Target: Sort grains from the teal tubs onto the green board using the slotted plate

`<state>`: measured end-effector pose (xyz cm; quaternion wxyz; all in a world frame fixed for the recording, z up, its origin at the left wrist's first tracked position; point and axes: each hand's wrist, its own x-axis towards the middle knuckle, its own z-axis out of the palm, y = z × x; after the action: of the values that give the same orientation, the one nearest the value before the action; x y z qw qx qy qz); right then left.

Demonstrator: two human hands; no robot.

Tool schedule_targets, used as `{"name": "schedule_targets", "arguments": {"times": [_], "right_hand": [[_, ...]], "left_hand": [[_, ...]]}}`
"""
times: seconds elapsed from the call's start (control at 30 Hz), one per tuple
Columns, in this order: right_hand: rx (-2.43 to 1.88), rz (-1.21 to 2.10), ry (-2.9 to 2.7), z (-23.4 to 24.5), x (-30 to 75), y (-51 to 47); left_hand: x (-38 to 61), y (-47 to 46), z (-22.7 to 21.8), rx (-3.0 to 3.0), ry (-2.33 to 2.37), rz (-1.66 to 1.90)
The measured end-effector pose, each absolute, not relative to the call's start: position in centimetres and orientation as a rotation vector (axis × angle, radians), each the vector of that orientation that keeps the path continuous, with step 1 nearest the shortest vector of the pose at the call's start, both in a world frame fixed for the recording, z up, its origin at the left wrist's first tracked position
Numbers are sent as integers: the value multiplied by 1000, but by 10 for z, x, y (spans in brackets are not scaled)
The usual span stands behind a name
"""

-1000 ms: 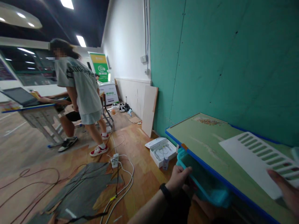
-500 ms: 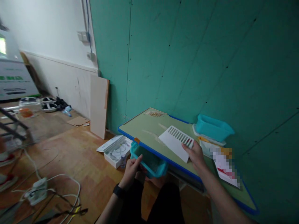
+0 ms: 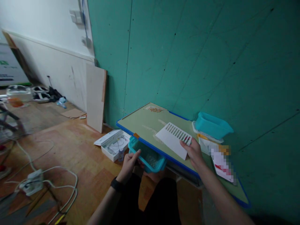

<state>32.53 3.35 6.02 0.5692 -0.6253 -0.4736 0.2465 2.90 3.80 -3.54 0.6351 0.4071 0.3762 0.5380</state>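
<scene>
My left hand grips the near rim of a teal plastic bin held just below the front edge of a green desk with blue trim. Pale grains lie in the bin. My right hand rests on the corner of a white slotted board lying flat on the desk, fingers pressed on it. A small heap of brown grains sits at the desk's far left corner, and pale streaks of grain run across the top.
A second teal bin stands on white trays at the desk's back right, beside papers. On the floor lie an open white box, a power strip with cables and a board leaning on the wall.
My view swung right, from the room with a standing person to the desk. Both hands kept their hold; pale grains now show inside the bin.
</scene>
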Motion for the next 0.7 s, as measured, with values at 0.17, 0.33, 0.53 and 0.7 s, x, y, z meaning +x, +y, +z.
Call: {"name": "schedule_targets", "arguments": {"times": [0.17,0.33,0.53,0.7], "right_hand": [[-1414,638,-1120,63,316,34],[-1348,752,-1120,66,296,34],[-1297,887,-1068,73,275,27],[-1291,755,-1054,80,291,34]], "left_hand": [[30,37,-38,929,864,1227],[29,37,-35,920,840,1210],[26,35,-32,917,879,1242],[21,36,-33,929,910,1247]]}}
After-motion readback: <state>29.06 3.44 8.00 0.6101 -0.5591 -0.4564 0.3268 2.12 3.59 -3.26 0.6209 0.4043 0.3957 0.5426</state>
